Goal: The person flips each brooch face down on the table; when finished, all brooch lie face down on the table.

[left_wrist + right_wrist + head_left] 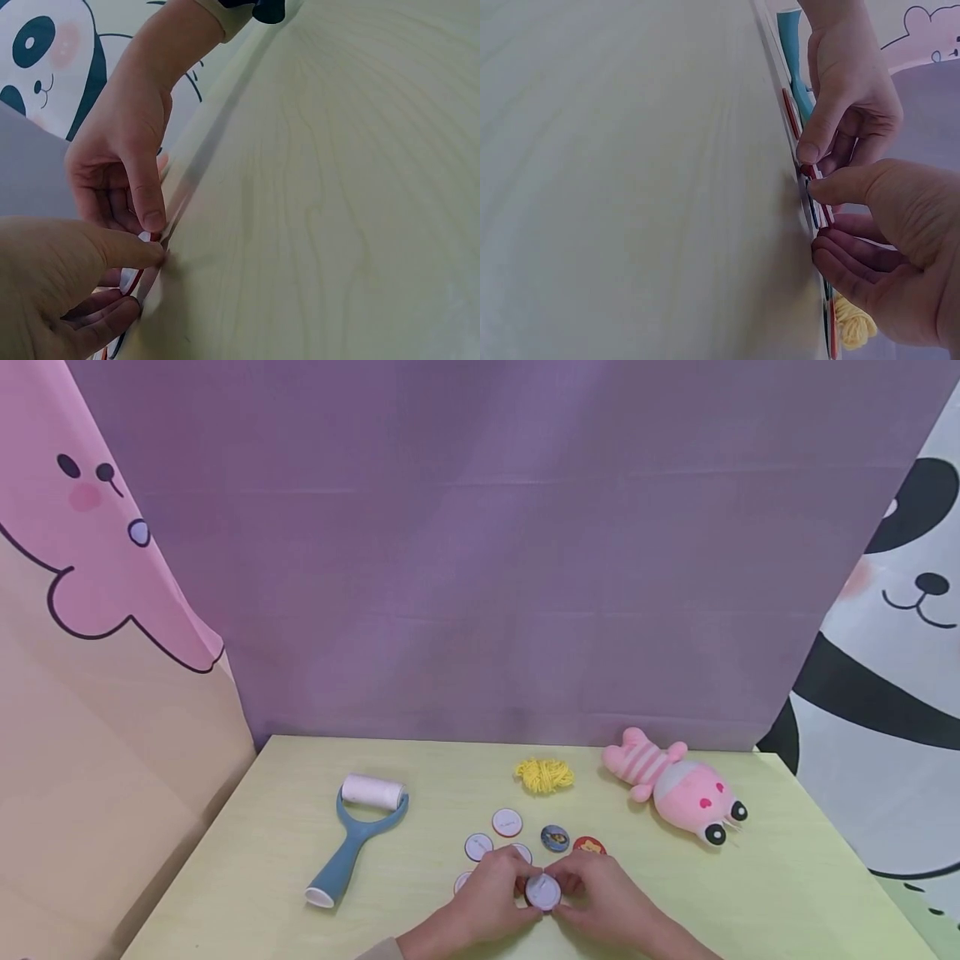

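Observation:
Between my two hands is a round pin badge [543, 892], its pale back with the pin facing up. From the left side my left hand [491, 893] pinches its edge between thumb and fingers, and my right hand [606, 895] does the same from the right. The right wrist view shows the badge's red rim [826, 214] close over the tabletop. Just beyond the hands, several more badges lie flat: white-backed ones [507, 822], a blue picture badge [555, 837] and a red one [589, 844]. The left hand partly hides some of them.
A lint roller [348, 852] with a blue handle lies on the left of the pale wooden table [240, 860]. Behind the badges sits a bundle of yellow yarn [544, 775]. A pink striped plush toy [675, 785] lies at the back right. A purple curtain [480, 568] hangs behind.

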Motion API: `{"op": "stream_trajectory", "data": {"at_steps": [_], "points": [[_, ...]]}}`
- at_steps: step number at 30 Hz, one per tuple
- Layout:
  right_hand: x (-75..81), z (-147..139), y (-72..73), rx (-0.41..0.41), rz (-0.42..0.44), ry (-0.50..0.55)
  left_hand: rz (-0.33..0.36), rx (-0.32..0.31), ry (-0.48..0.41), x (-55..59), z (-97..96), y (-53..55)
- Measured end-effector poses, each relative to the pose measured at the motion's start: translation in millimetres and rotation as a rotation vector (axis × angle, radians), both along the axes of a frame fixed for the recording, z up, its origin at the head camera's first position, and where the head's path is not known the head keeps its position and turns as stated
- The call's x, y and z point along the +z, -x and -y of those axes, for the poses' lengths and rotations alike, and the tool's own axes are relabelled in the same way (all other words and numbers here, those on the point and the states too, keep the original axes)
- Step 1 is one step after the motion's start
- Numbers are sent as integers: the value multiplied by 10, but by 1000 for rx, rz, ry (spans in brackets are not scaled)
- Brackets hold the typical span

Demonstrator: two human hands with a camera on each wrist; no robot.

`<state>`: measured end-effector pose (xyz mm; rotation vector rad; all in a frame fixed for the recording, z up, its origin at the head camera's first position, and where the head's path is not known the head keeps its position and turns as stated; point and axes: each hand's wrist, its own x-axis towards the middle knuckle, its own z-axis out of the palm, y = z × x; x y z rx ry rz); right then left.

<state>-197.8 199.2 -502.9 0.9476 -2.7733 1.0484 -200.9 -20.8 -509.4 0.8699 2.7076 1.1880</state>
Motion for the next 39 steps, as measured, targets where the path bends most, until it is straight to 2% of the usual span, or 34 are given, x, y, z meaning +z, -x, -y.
{"op": "stream_trajectory", "data": {"at_steps": [3, 9, 20, 28, 35, 39], "points": [[1, 7, -15, -13, -12, -13, 8, -4, 7, -8, -5, 0], [23, 24, -28, -27, 20, -17, -25, -8, 48, -31, -20, 16], [27, 34, -17, -27, 52, -32, 17, 19, 87, -14, -57, 25], [7, 60, -45, -47, 67, -43, -43, 32, 86, -21, -68, -27], [38, 101, -39, -50, 67, -91, -52, 70, 105, -22, -100, -25], [70, 87, -28, -68, 95, -105, -36, 101, 129, 26, -163, 1]]}}
